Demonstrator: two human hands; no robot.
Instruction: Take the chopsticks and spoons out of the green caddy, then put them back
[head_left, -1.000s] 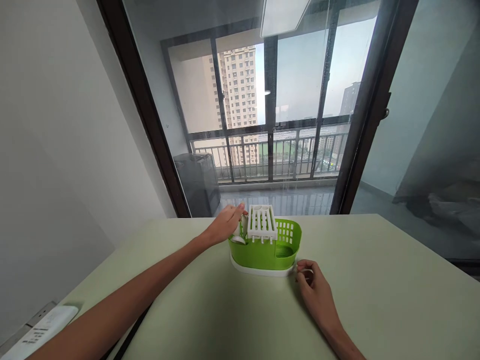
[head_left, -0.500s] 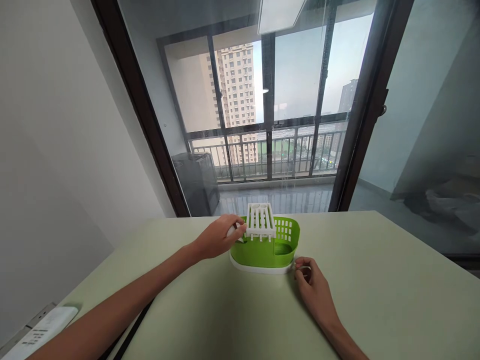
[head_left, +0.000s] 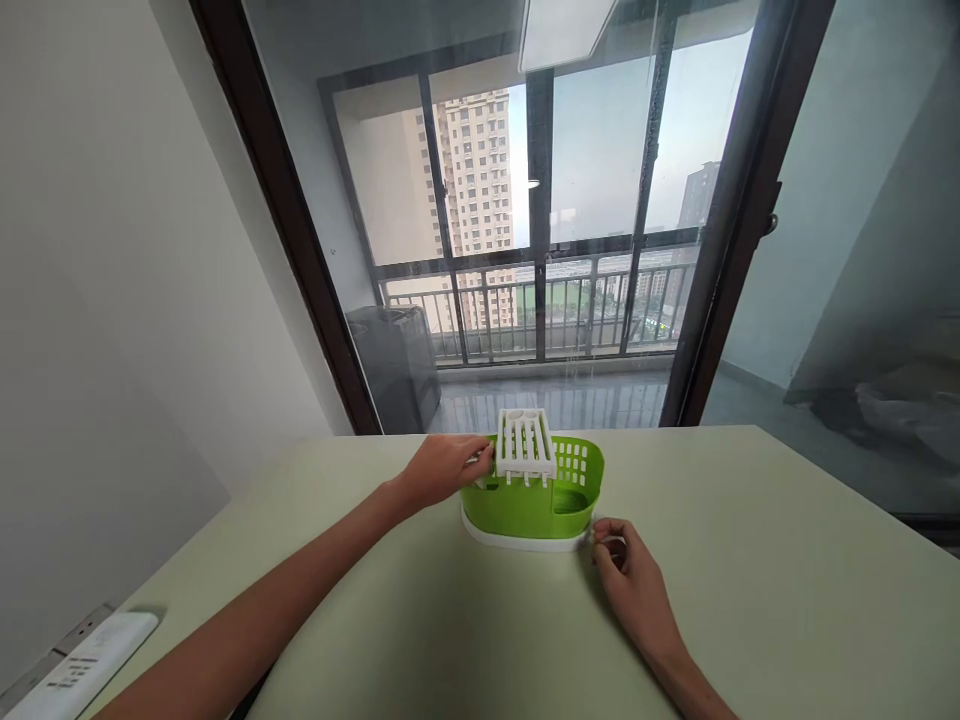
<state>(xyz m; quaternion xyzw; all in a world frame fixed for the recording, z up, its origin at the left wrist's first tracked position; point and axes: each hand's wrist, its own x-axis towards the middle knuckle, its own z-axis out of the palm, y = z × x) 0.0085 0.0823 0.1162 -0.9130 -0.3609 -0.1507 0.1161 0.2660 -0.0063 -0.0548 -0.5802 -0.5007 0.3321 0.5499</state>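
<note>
White block's (head_left: 120, 640) print (head_left: 73, 672) is illegible, left hand's (head_left: 448, 468) grip at green basket (head_left: 517, 512) unclear, right hand (head_left: 628, 578) half-open.

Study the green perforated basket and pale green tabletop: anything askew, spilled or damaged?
Nothing stands out: the green perforated basket, partly hidden by the left hand, sits upright on its white rounded base, a white slatted rack on top. No spill shows on the pale green tabletop.

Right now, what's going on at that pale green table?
Someone is working at a green perforated plastic basket with a white base, standing on the table. The left hand is at its left end, beside a white slatted plastic rack on top; what it holds, if anything, is hidden. The right hand, loosely curled, is at the base's right end.
</note>
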